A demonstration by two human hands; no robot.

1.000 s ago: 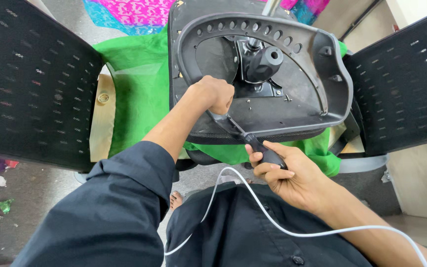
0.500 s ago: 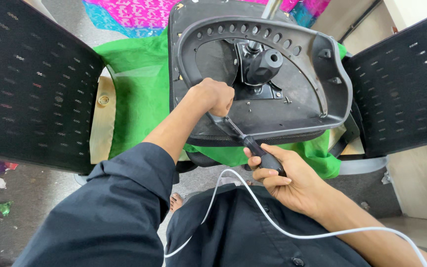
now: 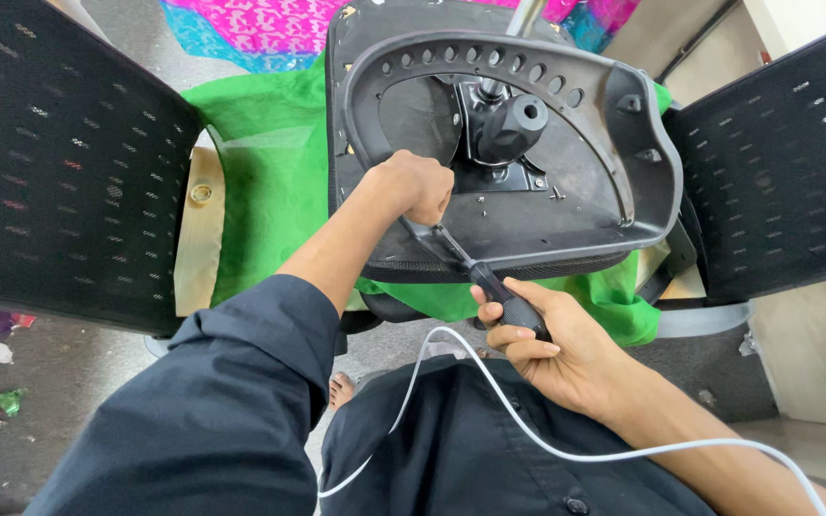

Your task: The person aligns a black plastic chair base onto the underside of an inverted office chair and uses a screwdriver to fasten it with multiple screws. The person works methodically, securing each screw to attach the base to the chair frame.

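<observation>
upturned chair seat [image 3: 566, 191] sits on a green cloth [image 3: 270, 162], underside facing up with the black mount [image 3: 513, 124] in the middle. left hand [image 3: 418, 186] is fisted on the seat's near rim. right hand [image 3: 552, 349] wraps the black grip of a tool [image 3: 489, 282] whose shaft runs up to the rim, right by the left fist. white cable [image 3: 528, 430] loops across the dark shirt. black mesh panels [image 3: 59, 162] stand on both sides, pink fabric [image 3: 260, 24] up top.
</observation>
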